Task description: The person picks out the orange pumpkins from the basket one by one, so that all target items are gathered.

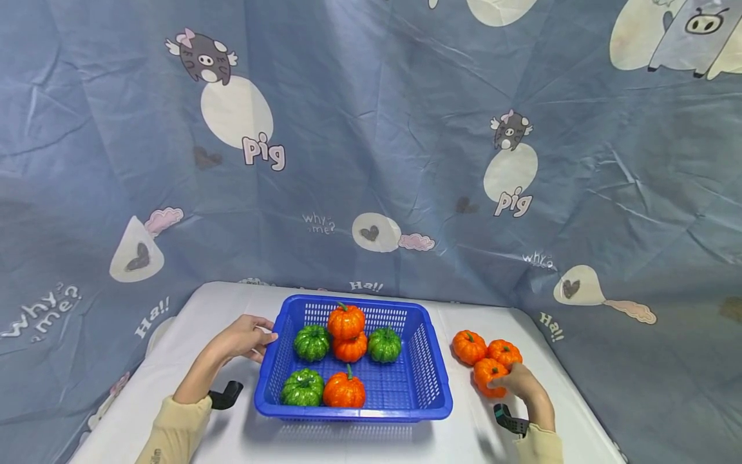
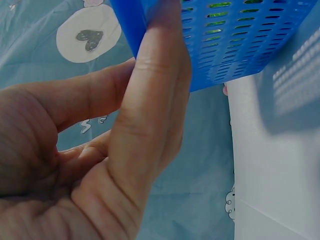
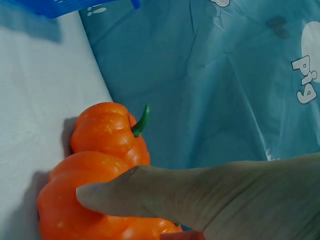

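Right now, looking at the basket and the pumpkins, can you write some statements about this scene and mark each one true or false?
1. The blue basket holds six pumpkins. True.
2. All pumpkins in the basket are orange. False: three are green, three orange.
3. The right hand grips an orange pumpkin on the table, outside the basket. True.
4. The left hand lies flat on the table, away from the basket. False: its fingers touch the basket's left rim.
5. Three orange pumpkins sit to the right of the basket. True.
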The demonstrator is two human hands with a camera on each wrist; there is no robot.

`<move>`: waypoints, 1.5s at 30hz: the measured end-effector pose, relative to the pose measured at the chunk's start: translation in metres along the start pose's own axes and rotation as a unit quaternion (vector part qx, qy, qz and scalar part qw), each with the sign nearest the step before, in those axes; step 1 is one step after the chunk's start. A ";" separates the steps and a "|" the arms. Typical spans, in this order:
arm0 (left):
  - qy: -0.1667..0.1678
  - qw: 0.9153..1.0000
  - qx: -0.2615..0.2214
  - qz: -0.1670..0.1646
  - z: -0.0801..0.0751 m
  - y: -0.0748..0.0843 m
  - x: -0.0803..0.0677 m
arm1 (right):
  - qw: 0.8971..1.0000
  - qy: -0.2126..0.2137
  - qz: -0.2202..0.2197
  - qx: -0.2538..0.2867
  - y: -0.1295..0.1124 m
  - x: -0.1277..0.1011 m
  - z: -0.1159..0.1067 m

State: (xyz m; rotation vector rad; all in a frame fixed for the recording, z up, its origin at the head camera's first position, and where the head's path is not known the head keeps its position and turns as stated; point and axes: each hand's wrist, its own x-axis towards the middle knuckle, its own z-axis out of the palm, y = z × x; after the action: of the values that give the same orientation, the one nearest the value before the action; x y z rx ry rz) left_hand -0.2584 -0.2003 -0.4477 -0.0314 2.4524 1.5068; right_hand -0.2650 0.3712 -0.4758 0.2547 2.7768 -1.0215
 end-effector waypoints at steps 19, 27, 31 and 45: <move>-0.002 1.000 -0.010 -0.003 0.000 0.001 -0.001 | 0.993 0.016 -0.074 0.086 -0.068 -0.033 -0.013; 0.003 1.000 -0.011 -0.004 0.001 -0.001 -0.001 | 0.980 -0.022 -0.136 0.140 -0.105 -0.047 0.015; 0.002 1.000 -0.010 -0.005 0.000 -0.001 0.000 | 0.975 -0.041 -0.157 0.154 -0.123 -0.051 0.034; 0.001 1.000 -0.003 0.002 0.000 0.001 0.000 | 0.972 -0.085 -0.203 0.081 -0.163 -0.068 0.107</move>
State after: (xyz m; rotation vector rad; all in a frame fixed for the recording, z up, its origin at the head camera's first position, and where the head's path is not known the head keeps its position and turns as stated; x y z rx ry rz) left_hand -0.2587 -0.2002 -0.4466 -0.0283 2.4515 1.5163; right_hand -0.2240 0.1722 -0.4397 -0.3831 2.6450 -1.2923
